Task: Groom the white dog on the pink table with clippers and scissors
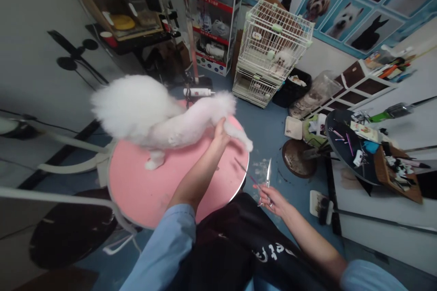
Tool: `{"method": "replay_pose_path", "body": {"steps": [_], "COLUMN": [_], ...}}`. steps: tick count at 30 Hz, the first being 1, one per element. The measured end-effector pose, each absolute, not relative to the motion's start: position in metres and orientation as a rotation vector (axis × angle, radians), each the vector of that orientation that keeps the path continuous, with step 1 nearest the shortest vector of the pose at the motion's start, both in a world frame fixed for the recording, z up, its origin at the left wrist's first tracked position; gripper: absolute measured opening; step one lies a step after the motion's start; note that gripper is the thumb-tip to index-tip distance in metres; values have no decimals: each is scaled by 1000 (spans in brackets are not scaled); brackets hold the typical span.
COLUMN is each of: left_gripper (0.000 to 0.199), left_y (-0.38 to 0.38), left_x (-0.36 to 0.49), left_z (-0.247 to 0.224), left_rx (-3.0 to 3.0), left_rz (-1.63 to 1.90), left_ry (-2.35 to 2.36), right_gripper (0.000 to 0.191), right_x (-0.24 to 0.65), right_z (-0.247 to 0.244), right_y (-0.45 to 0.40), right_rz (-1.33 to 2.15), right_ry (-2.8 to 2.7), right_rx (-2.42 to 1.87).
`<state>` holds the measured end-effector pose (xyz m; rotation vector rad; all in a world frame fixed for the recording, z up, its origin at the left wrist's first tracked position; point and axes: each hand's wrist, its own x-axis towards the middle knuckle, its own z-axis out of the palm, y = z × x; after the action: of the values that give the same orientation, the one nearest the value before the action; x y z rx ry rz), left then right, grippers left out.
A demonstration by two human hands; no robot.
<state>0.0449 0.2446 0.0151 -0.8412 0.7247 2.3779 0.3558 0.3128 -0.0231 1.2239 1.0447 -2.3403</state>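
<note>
A white dog (184, 129) with a large fluffy head and close-clipped body stands on a round pink table (136, 191). My left hand (221, 132) is closed around the dog's hind leg near the table's right edge, and the paw stretches out to the right. Beyond the table's right edge, my right hand (271, 200) holds silver scissors (269, 173) with the blades pointing up. A thin comb (251, 177) also sticks out from that hand toward the table.
White wire cages (269, 45) with a small white dog inside stand at the back. A round black side table (336, 145) with tools is at the right, near a brown stool (298, 159). A dustpan (317, 202) lies on the floor.
</note>
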Motion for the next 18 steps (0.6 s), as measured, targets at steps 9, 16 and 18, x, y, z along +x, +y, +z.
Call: {"method": "replay_pose_path", "body": {"steps": [9,16,18], "left_gripper": [20,14,11], "left_y": [249,248,249], "left_x": [54,57,57], "left_z": [16,17,19], "left_rx": [-835,-812,-804], "left_rz": [2400,2422,2405], "left_ry": [835,829,833], "right_gripper": [24,26,28], "right_x": [339,346,343], "right_z": [-3,4,-1], "right_y": [307,322,330], "right_rz": [-2564,-2386,-2307], "right_ry": [1043,1170,1373], "right_rx": [1133,1142,1123]}}
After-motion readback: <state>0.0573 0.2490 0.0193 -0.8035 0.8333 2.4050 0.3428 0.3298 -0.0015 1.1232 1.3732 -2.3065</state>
